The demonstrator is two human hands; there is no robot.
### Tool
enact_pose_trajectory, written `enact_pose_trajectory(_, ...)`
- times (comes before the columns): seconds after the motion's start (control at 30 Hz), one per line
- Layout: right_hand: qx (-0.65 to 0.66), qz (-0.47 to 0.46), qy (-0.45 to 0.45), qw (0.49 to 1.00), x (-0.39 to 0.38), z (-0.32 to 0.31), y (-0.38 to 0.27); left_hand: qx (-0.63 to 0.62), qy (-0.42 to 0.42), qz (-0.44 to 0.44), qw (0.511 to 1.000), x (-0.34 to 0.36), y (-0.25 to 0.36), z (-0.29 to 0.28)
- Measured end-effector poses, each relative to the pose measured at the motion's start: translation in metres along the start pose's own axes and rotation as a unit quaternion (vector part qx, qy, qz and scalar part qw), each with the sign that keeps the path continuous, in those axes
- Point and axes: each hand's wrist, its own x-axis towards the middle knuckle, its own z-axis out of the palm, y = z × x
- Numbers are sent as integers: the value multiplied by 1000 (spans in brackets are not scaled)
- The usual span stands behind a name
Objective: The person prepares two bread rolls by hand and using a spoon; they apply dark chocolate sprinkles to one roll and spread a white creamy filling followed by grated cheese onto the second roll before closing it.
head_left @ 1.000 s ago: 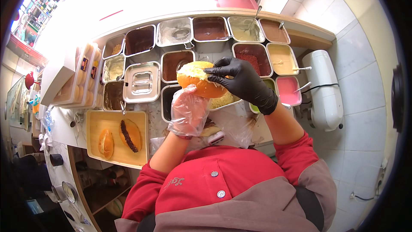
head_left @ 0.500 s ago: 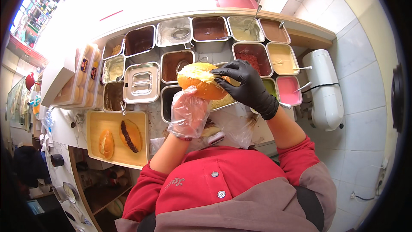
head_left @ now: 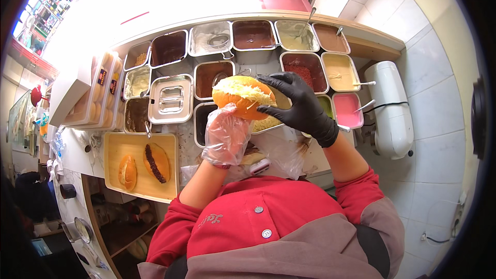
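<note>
A split bread bun [head_left: 239, 106] filled with pale yellow shreds that look like grated cheese [head_left: 247, 90] is held up over the metal tubs. My left hand [head_left: 227, 134], in a clear plastic glove, grips it from below, with its fingertips at the near side. Wearing a black glove, my right hand [head_left: 297, 104] spans the bun's right end, thumb on the near side and fingers on the far side. A few shreds hang from the near side. Beneath the right hand, a tub of similar shreds [head_left: 266, 123] is partly hidden.
At left, a wooden tray [head_left: 114, 160] bears two filled buns. Several metal tubs of brown, white, red, yellow and pink fillings surround my hands, one under a steel lid [head_left: 171, 99]. Stacked plastic boxes [head_left: 103, 93] stand far left. A white appliance [head_left: 390, 108] is at right.
My right fingers have moved off the filling and spread to the bun's two sides at its right end. More of the shredded filling now shows. The left hand keeps its grip.
</note>
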Motion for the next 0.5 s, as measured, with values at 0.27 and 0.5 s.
enact_pose_trajectory(0.27, -16, 24, -6, 1000, -5, 21, 15, 41, 39, 12, 998, -2, -3, 7)
enact_pose_trajectory(0.5, -65, -14, 16, 998, -2, 14, -3, 9, 19, 2, 1000, -2, 0, 2)
